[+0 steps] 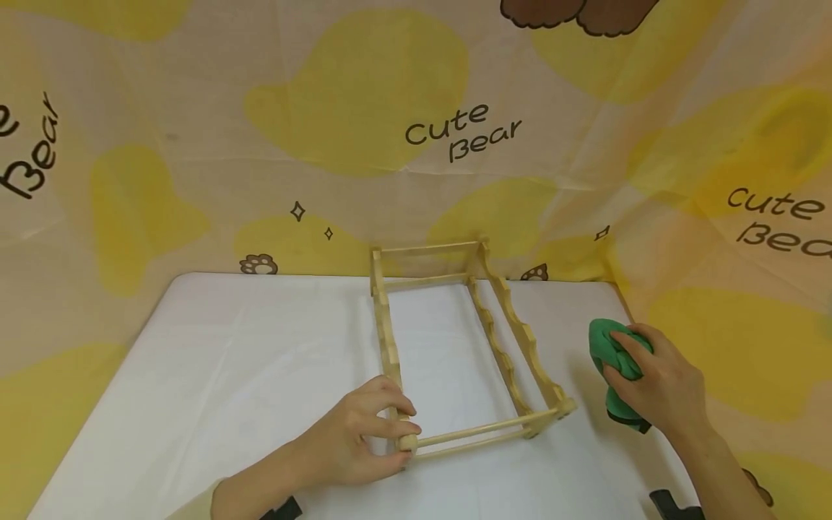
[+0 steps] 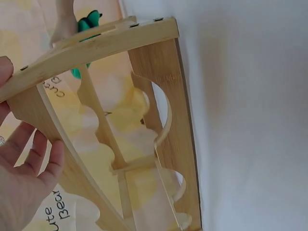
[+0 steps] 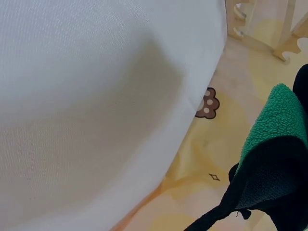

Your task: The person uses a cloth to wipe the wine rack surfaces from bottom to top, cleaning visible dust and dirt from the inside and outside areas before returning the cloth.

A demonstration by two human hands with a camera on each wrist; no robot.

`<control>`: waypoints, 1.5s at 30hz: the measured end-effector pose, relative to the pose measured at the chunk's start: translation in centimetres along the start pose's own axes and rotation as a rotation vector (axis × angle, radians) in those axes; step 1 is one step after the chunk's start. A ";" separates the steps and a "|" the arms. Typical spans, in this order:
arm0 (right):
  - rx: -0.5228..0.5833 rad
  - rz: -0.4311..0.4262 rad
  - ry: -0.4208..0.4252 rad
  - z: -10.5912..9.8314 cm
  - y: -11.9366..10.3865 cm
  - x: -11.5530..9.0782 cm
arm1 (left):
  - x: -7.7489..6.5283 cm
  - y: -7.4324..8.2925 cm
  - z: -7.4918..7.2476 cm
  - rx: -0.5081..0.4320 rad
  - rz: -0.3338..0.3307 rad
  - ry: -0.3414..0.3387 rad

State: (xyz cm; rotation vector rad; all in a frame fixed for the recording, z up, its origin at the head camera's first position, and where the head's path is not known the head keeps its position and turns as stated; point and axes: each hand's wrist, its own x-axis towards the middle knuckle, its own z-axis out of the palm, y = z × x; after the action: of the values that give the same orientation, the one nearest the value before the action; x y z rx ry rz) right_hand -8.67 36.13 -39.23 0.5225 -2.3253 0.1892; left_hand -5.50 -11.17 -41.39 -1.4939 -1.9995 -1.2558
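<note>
A light wooden rack point(image 1: 523, 332) with scalloped rails stands on the white table, its frame joined by crossbars. My left hand point(image 1: 364, 433) grips its near left corner, thumb below and fingers above. In the left wrist view, that hand point(image 2: 29, 168) is at the rack's edge, with the wavy rails point(image 2: 166, 120) beyond it. To the right of the rack, apart from it, my right hand point(image 1: 659, 379) holds a bunched green cloth point(image 1: 607, 347). The right wrist view shows the cloth's green terry surface point(image 3: 276, 115) and black edging; the hand itself is out of sight there.
The white tabletop point(image 1: 260, 361) ends at a back edge against a hanging fabric point(image 1: 364, 94) printed with yellow patches and "Cute Bear" lettering. The same fabric hangs close on the right, beside my right hand. The rack's far end stands near the back edge.
</note>
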 end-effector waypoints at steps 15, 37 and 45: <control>0.010 -0.032 0.047 -0.9 -1.4 0.1 | -0.3 -2.0 -1.5 -0.018 -0.036 0.028; 0.247 -0.223 0.354 -2.3 -7.5 1.3 | -0.8 -2.8 -1.6 -0.095 -0.085 0.082; 0.282 -0.349 0.405 -3.2 -10.5 1.9 | -0.9 -2.9 -1.5 -0.097 -0.086 0.086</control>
State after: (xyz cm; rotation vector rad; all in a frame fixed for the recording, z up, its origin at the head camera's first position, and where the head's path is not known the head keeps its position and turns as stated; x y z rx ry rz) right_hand -3.41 26.97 -35.77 0.9272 -1.7914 0.4167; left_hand -8.06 -13.12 -42.48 -1.3842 -1.9915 -1.4454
